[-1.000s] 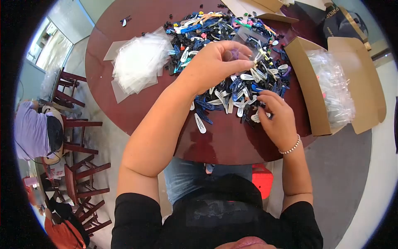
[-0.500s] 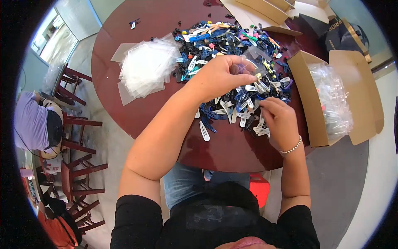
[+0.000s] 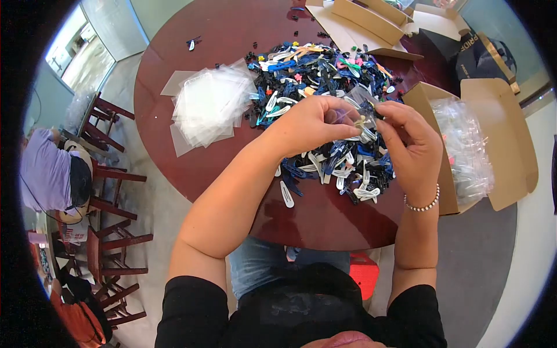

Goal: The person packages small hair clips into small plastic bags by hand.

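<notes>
My left hand (image 3: 316,124) is closed on a clear plastic bag (image 3: 361,100) above a heap of hair clips (image 3: 301,72); small items show through the plastic. Beside the bag's right edge, my right hand (image 3: 411,142) has its thumb and fingers pinched together, and what they hold is too small to make out. Blue, black and white clips lie under both hands, and one white clip (image 3: 287,194) rests apart near the front. A stack of clear flat bags (image 3: 203,104) lies left of the heap.
An open cardboard box (image 3: 503,145) holding filled clear bags (image 3: 462,151) stands on the right. More cardboard (image 3: 371,23) and a black bag (image 3: 484,58) are at the back right. Wooden stools (image 3: 116,246) and a person in a purple top (image 3: 43,168) are at the left.
My right hand has risen from the clips at the front of the heap to the bag held in my left hand. The view has shifted slightly.
</notes>
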Action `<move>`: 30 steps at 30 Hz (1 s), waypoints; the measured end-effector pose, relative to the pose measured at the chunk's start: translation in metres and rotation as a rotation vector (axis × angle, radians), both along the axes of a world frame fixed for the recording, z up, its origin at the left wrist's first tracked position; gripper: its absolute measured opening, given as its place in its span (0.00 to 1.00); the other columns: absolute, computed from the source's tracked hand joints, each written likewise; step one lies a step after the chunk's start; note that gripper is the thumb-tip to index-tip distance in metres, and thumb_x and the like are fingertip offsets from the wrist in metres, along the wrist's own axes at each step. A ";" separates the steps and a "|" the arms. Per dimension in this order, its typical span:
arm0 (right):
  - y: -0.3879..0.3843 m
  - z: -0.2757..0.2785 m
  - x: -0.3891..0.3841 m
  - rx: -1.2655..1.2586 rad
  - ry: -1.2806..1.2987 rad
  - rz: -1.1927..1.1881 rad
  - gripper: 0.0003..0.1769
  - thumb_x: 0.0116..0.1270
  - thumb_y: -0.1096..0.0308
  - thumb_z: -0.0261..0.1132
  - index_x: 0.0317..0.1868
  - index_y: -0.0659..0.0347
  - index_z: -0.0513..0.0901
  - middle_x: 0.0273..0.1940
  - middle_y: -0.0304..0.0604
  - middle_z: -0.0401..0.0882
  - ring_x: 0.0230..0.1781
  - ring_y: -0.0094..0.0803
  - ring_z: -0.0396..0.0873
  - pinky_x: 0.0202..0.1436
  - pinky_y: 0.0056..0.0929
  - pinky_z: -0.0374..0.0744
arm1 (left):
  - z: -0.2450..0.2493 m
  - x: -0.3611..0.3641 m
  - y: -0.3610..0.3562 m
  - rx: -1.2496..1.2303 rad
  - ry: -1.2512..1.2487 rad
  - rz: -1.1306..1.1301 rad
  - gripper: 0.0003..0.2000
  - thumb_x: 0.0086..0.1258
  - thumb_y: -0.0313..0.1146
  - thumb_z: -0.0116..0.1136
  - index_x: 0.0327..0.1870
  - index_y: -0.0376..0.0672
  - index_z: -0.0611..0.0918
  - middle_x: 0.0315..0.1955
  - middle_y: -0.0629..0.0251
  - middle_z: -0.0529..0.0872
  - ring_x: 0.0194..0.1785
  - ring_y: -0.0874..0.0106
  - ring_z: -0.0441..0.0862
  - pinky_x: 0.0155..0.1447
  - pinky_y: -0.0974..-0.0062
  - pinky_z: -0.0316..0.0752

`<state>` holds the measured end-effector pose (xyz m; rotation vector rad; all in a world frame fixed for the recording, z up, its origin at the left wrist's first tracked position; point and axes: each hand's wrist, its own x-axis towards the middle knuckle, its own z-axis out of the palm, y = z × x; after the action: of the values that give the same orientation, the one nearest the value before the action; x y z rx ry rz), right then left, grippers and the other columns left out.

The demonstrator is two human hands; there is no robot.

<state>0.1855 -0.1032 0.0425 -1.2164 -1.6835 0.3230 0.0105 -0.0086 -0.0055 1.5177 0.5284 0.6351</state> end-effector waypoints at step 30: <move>0.006 -0.037 0.045 -0.343 -0.648 0.087 0.08 0.55 0.71 0.68 0.36 0.61 0.83 0.31 0.49 0.82 0.32 0.46 0.81 0.38 0.39 0.79 | 0.001 -0.007 0.007 -0.241 -0.120 0.055 0.17 0.70 0.37 0.59 0.56 0.39 0.79 0.43 0.59 0.86 0.47 0.73 0.83 0.47 0.76 0.76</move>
<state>0.2308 -0.0976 0.0055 -1.6189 -2.3070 0.2958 0.0038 -0.0014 -0.0049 1.2343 0.5356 0.6754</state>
